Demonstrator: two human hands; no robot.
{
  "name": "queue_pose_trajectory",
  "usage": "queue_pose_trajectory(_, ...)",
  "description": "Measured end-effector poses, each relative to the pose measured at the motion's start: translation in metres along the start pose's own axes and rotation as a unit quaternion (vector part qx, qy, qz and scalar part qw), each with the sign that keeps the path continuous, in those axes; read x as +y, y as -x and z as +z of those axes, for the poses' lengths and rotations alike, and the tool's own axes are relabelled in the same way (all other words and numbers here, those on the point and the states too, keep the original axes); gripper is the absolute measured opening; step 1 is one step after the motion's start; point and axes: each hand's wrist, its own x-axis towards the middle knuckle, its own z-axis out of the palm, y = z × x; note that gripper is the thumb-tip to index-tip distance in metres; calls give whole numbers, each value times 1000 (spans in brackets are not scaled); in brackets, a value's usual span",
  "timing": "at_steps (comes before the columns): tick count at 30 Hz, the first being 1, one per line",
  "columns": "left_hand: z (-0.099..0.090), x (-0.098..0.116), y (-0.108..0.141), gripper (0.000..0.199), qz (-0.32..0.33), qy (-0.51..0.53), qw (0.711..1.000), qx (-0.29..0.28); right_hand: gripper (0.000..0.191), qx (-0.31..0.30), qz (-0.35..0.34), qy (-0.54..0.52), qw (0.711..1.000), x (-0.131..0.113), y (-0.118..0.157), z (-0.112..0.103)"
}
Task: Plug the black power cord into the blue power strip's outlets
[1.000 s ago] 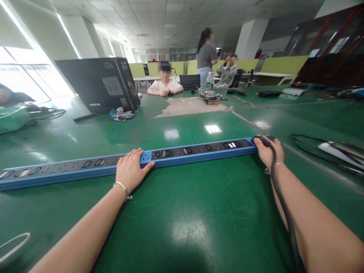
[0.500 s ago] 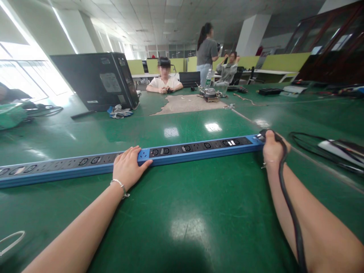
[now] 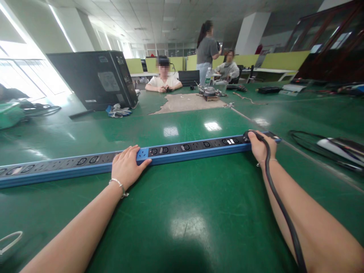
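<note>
A long blue power strip point(image 3: 196, 154) with black sockets lies across the green table, running out of view at the left. My left hand point(image 3: 126, 163) is laid over its middle, fingers across the top and thumb along the near side, gripping it beside a blue socket section. At the strip's right part, my right hand point(image 3: 262, 148) is closed around a black plug point(image 3: 246, 135), held at the strip's top face. Whether the plug sits in a socket there is hidden. Its thick black cable point(image 3: 281, 208) trails back over my right forearm.
A black computer case point(image 3: 93, 79) stands at the back left, with gloves point(image 3: 118, 110) beside it. Across the table sits a person point(image 3: 163, 81); two more are behind. Dark cables and a white-and-black object point(image 3: 341, 149) lie at the right. A bottle point(image 3: 208, 77) stands farther back.
My right hand has moved left with the plug, from the strip's right end onto its socket area, uncovering the end. My left hand stays on the strip.
</note>
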Motion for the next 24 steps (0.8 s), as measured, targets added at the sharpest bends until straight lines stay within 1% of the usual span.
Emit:
queue_pose_trajectory(3, 0, 1, 0, 61, -2, 3, 1000, -1, 43, 3, 11, 6, 1000, -9, 0, 0)
queue_pose_trajectory(6, 0, 1, 0, 61, -1, 4, 1000, -1, 41, 6, -11, 16, 1000, -13, 1, 1)
queue_pose_trajectory(9, 0, 0, 0, 61, -1, 3, 1000, -1, 39, 9, -15, 31, 999, -12, 2, 2)
queue_pose_trajectory(13, -1, 0, 0, 62, -4, 6, 1000, -3, 40, -11, 13, 50, 999, -10, 5, 1)
queue_pose_trajectory(16, -1, 1, 0, 62, -1, 9, 1000, -1, 42, -29, -8, 53, 998, -12, 10, -2)
queue_pose_trajectory(18, -2, 1, 0, 62, 0, 10, 1000, -2, 42, -30, -18, 55, 998, -13, 12, -3)
queue_pose_trajectory(24, -1, 1, 0, 61, 1, 3, 1000, -3, 42, -30, 2, 42, 999, -14, 15, -3)
